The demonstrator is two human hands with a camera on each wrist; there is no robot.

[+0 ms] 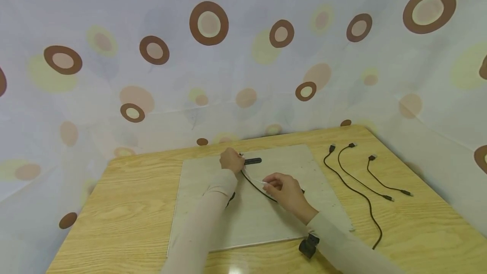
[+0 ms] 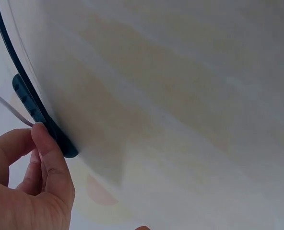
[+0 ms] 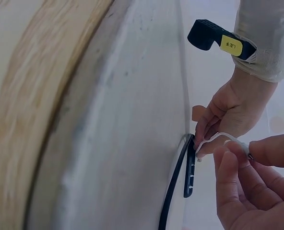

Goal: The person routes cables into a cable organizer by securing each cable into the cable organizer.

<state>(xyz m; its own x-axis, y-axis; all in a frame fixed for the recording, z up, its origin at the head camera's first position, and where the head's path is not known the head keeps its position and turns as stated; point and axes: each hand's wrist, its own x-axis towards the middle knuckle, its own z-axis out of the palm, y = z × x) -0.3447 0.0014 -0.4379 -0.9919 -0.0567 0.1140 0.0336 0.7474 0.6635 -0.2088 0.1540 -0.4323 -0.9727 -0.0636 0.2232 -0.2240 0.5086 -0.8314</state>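
A black cable holder, a slim slotted strip, lies near the back of a pale board. At its left end, my left hand pinches a thin white cable right at the strip, as the left wrist view shows. Closer to me, my right hand grips the same cable's end between thumb and fingers, so the cable spans the two hands. A black cable runs from the holder forward beneath my right hand.
The pale board lies on a wood-grain table. Three black USB cables are laid out on the right. A short dark piece shows beside my left forearm. Patterned cloth hangs behind the table.
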